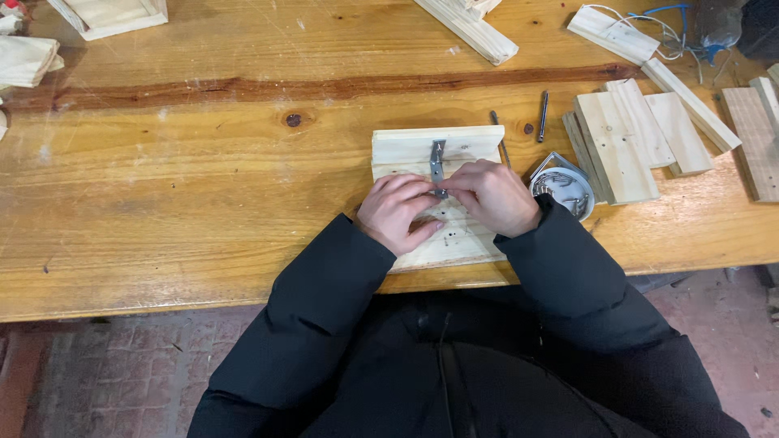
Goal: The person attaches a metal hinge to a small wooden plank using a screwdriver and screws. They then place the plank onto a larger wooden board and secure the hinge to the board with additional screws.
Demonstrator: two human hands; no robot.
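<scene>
A pale wooden board piece [434,146] lies flat on the workbench [203,186] in front of me. A narrow grey metal bracket [437,162] runs down its middle. My left hand [398,212] and my right hand [491,196] meet over the bracket's lower end, fingertips pinched together on it. The bracket's near end and much of the board's middle are hidden under my fingers. Both black sleeves reach in from below.
A round white dish of screws [565,188] sits just right of my right hand. Two dark metal pins [542,116] lie behind it. Stacked wood slats [633,138] fill the right side; more wood pieces [475,28] and cables [673,32] lie at the back.
</scene>
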